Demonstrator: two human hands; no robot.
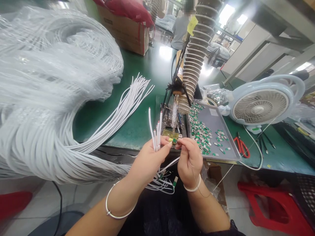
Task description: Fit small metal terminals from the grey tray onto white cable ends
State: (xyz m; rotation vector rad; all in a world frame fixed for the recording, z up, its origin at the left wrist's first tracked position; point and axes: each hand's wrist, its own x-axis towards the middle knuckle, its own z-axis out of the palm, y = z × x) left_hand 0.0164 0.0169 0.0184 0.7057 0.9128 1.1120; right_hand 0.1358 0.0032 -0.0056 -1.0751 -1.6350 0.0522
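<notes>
Left hand (pixel 147 162) grips wires (pixel 160 127) upright; right hand (pixel 189 160) pinches green tab (pixel 174 141).

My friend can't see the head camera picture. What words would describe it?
Over a green workbench, the left hand grips upright white cables, and the right hand is at a tiny green part beside them. A huge coil of white cable lies left, and a metal tray of small green parts lies right.
</notes>
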